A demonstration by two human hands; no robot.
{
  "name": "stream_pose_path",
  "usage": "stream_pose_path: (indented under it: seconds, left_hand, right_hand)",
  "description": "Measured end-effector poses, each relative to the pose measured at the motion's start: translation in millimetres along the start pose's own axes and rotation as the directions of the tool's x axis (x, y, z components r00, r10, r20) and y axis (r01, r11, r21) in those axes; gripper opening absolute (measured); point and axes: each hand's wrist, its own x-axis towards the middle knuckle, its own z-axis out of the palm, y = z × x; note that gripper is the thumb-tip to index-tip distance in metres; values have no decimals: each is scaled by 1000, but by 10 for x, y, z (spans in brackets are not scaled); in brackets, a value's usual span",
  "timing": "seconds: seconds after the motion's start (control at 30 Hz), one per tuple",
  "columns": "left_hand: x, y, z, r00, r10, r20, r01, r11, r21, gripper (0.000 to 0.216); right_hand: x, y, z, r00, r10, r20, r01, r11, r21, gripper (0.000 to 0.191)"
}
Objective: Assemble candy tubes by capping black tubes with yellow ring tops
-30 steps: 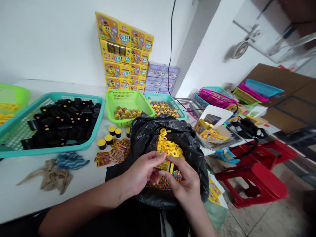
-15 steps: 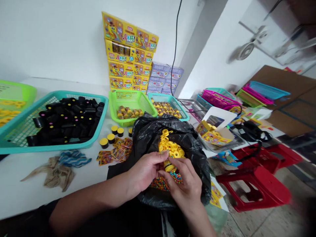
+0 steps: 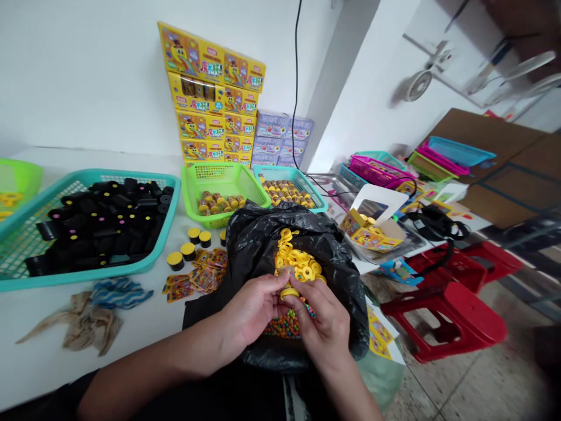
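Observation:
Over an open black plastic bag [image 3: 344,286], both my hands meet at a round yellow cap [image 3: 288,292]. My left hand [image 3: 256,307] pinches it from the left, thumb on top. From the right, my right hand [image 3: 322,316] grips it between thumb and fingers. Whatever lies under the cap is mostly hidden by my fingers. Just beyond them, a heap of yellow ring-shaped pieces [image 3: 302,264] lies in the bag. Small multicoloured balls [image 3: 280,328] show below my hands.
Left stands a teal basket [image 3: 162,251] of black cylinders. Several yellow-topped black pots [image 3: 188,251] and printed cards [image 3: 204,275] lie between it and the bag. Behind are a green basket [image 3: 249,187], a light-blue basket [image 3: 322,204] and stacked yellow boxes [image 3: 201,126]. Red stools [image 3: 468,321] stand right.
The whole view has shifted slightly as my head turned. The yellow cap is turned differently between my fingers, its top more visible. Both hands stay together over the bag.

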Motion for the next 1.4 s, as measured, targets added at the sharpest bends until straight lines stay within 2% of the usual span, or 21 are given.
stream_pose_path:
  seconds: [0.17,0.37,0.47,0.63,0.77,0.93,1.13,1.4]
  left_hand:
    - [7,-33,-35,1000,-13,8,13,1000,22,29]
    - [-2,34,-21,1000,-12,16,12,999,33,26]
    - [-6,62,-6,998,-14,54,12,1000,24,24]
    - [10,32,-24,999,8,50,-8,1000,8,23]
    - [-2,-3,-23,999,-24,40,23,1000,16,24]
    - [-29,9,8,1000,-9,16,8,998,58,21]
    - [-14,23,5,1000,8,28,-10,998,67,22]
    - [-63,-71,-28,1000,4,-9,-3,997,73,22]
  right_hand:
    - [-42,24,8,995,-96,-14,93,987,-130,34]
    - [-30,26,-23,993,63,-99,-67,997,-34,33]
    - [-33,32,-18,996,40,-82,-41,999,-12,32]
    - [-42,42,12,998,20,-51,-22,999,-41,36]
    - [-34,47,11,998,15,-62,-13,999,31,32]
    - [-64,35,13,993,-94,-77,85,990,-114,35]
    - [-56,1,-26,994,41,-102,-43,999,-23,35]
    - [-25,-4,-28,988,-6,-152,5,1000,-11,25]
